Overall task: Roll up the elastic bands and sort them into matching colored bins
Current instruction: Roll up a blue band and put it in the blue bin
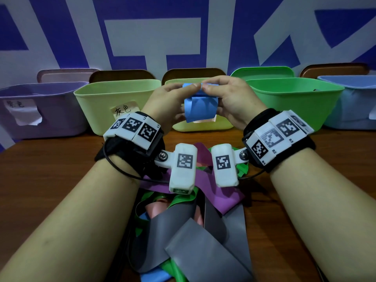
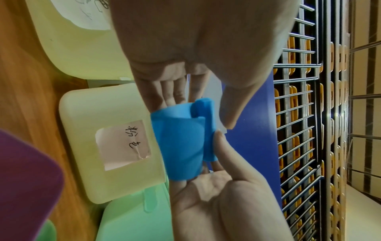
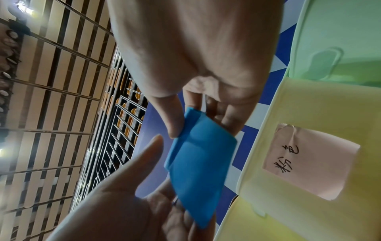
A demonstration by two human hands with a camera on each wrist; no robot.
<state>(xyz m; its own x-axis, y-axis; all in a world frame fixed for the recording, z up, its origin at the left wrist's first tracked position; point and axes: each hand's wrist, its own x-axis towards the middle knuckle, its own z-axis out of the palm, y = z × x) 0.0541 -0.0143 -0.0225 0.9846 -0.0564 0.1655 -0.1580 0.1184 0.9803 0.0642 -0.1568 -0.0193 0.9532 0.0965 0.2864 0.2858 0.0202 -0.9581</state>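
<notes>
While both hands pinch a blue band (image 1: 200, 107), visible bin interiors look bare.

Both hands (image 2: 198, 48) pinch blue band (image 2: 181, 143) w/ rolled edge.

A blue band (image 1: 200, 107), partly rolled at its top edge, hangs above the band pile (image 1: 195, 220), before the bins (image 1: 117, 102).

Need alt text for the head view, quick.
Both hands, left and right, pinch a blue band at its rolled top edge, above a heap of bands on a wooden table, facing a row of coloured bins.
</notes>
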